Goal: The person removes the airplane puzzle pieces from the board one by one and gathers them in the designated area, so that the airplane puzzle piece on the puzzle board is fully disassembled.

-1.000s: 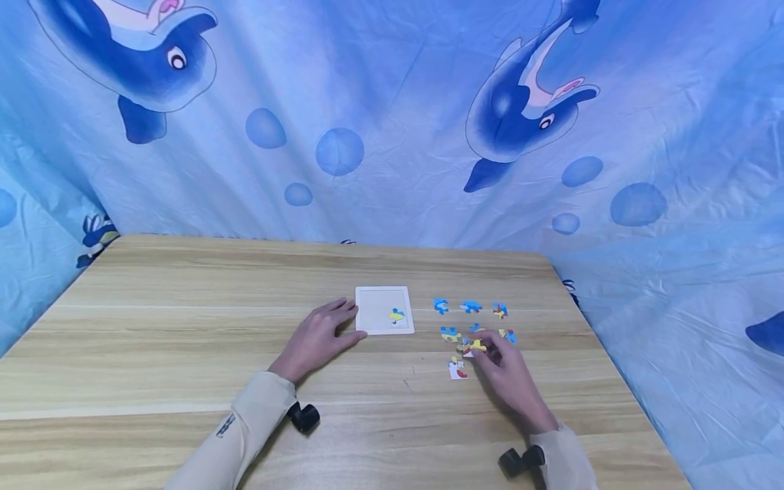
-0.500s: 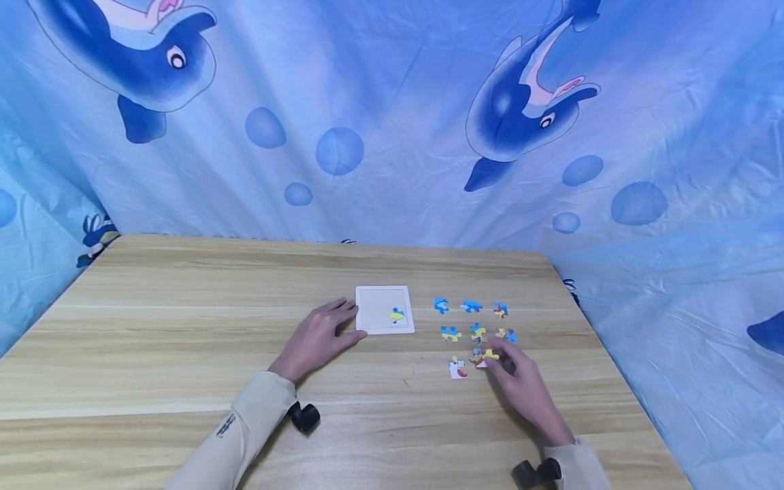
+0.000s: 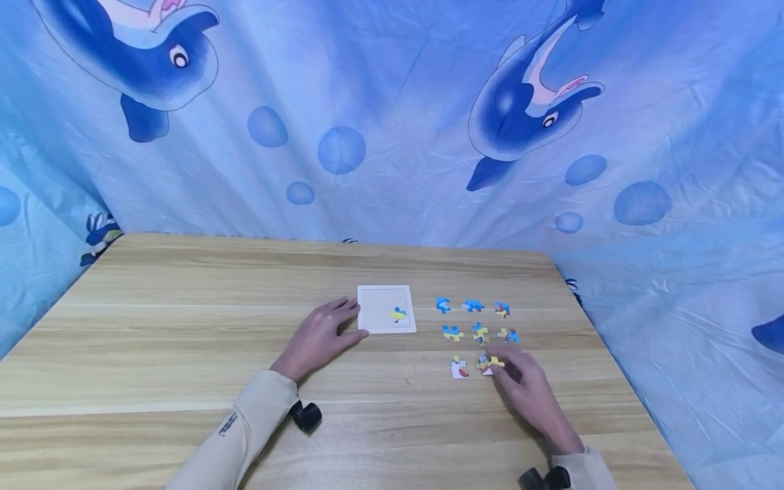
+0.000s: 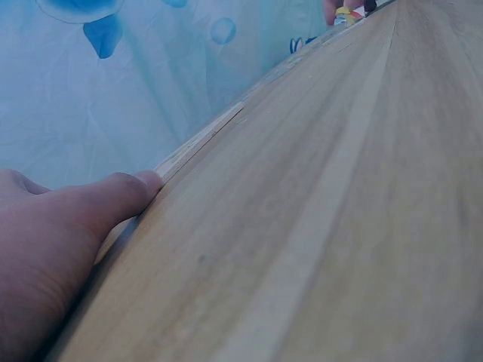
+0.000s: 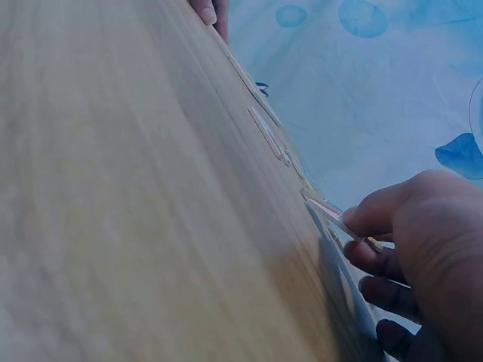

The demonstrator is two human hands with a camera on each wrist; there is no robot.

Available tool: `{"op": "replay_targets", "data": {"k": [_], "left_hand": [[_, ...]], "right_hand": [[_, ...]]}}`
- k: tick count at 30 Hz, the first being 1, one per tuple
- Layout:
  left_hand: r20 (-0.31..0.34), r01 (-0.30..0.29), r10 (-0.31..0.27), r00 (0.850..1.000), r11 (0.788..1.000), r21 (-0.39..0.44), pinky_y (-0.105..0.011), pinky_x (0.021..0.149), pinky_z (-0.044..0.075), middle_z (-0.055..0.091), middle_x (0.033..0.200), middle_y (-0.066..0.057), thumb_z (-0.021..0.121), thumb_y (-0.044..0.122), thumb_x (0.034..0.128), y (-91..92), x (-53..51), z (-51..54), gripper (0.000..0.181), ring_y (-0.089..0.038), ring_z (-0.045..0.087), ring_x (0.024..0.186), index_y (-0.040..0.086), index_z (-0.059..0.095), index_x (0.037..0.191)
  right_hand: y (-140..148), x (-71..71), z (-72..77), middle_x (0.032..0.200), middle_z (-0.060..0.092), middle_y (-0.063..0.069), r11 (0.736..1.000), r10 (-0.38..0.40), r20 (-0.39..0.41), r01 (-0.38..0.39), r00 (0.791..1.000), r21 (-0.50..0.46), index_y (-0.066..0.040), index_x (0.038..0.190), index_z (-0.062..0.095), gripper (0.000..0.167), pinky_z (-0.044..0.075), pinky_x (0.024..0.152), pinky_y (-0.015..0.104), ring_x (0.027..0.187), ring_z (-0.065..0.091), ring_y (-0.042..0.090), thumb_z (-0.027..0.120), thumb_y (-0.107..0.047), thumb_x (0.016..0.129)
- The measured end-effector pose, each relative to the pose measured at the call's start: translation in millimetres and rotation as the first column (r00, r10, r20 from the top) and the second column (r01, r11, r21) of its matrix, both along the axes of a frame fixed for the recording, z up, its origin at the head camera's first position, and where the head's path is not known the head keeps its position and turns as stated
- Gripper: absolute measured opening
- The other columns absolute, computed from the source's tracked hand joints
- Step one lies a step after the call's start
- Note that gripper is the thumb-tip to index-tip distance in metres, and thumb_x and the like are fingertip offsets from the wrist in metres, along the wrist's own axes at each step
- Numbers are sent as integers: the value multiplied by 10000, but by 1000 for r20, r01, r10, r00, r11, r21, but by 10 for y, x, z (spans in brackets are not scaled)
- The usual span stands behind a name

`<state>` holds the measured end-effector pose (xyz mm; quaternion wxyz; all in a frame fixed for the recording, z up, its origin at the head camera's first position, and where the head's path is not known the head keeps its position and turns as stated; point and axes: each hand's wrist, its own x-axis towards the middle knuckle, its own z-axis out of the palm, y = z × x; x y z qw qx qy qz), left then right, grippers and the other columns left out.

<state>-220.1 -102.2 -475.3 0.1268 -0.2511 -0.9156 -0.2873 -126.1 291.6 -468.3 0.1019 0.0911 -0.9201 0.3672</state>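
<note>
My left hand rests on the table, its thumb and fingertips at the left edge of a square white puzzle tray. One yellow and blue jigsaw piece lies in the tray's lower right part. Low over the table on the right, my right hand pinches a yellow, red and white jigsaw piece between thumb and forefinger. The right wrist view shows this piece edge-on and slightly tilted at the tabletop. Left of it lies a white piece with red and yellow parts.
Several loose jigsaw pieces lie in rows right of the tray, among them a blue piece, a yellow and blue one and a red and blue one. The wooden table ends at a blue dolphin-print curtain.
My right hand has moved right and toward me with the pinched jigsaw piece, uncovering the yellow and blue piece in the middle row. My left hand has stayed at the tray.
</note>
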Motion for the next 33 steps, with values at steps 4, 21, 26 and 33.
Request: {"op": "replay_targets", "data": {"k": [4,21,26,33], "left_hand": [[-2,-1,1,1000,1000,-4,-544,1094,453,620,1407,-179,774,440,932,1,-4,-1,618,-369,531,1361,-1,676,1354],[0,9,-9,1000,1000,8,-544,1102,445,624,1400,-177,777,431,933,-2,-13,-18,612,-373,527,1364,-2,676,1352],[6,7,-7,1000,1000,10,-545,1102,444,622,1401,-183,776,433,933,2,-11,-19,612,-376,527,1362,0,676,1353],[17,1,-1,1000,1000,9,-547,1100,445,610,1417,-186,769,439,937,0,-5,-11,620,-372,523,1367,-1,669,1363]], "right_hand": [[3,0,-6,1315,659,110,1000,-6,-26,6,1000,21,-77,1278,716,336,540,913,377,1143,603,280,705,6,953],[-19,4,-30,1090,615,72,994,-26,-66,33,997,107,-12,1299,716,346,461,810,372,1048,501,262,732,-40,954],[-27,13,-31,1035,586,50,991,-39,-62,47,997,122,-11,1297,718,352,426,796,371,1019,479,253,739,-32,946],[-33,18,-45,1042,548,85,986,-36,-108,53,994,158,-5,1275,729,370,366,793,397,985,456,275,778,-36,910]]}}
